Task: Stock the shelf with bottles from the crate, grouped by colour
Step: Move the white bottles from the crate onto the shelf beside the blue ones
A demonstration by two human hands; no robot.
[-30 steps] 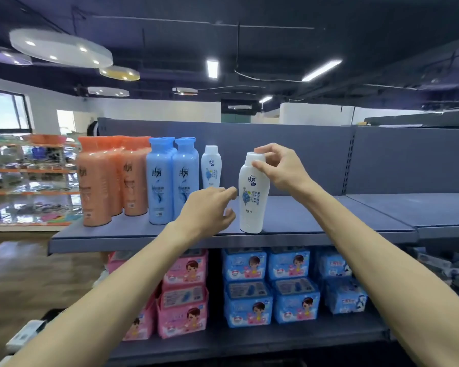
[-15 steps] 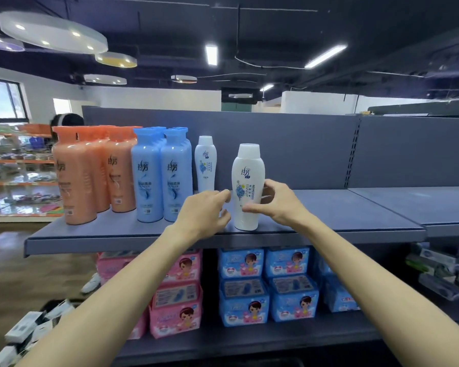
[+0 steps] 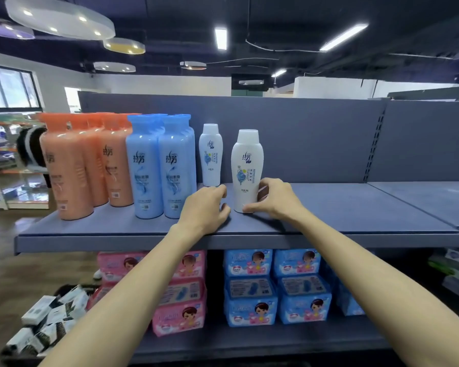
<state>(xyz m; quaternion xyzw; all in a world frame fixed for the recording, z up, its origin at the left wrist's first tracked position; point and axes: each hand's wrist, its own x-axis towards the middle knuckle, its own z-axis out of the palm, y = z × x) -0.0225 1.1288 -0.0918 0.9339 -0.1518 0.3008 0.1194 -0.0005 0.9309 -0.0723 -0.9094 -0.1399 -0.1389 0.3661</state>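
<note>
A white bottle (image 3: 247,165) stands upright on the grey shelf (image 3: 342,210), near its middle. My right hand (image 3: 276,197) holds the bottle's lower part, thumb at the front of the base and fingers curled round its right side. My left hand (image 3: 204,207) rests on the shelf just left of the bottle, fingers loosely curled, holding nothing. A second, smaller-looking white bottle (image 3: 210,154) stands farther back. Left of it are blue bottles (image 3: 159,168), then orange bottles (image 3: 72,168), each colour grouped together.
The shelf's right half and the adjoining bay (image 3: 421,200) carry nothing. Below, pink packs (image 3: 180,295) and blue packs (image 3: 276,287) fill the lower shelf. Small white and black boxes (image 3: 45,321) lie in a container on the floor at lower left.
My right hand slid from the white bottle's cap down to its base. The left hand stayed beside the bottle, low on the shelf. The bottle remains upright.
</note>
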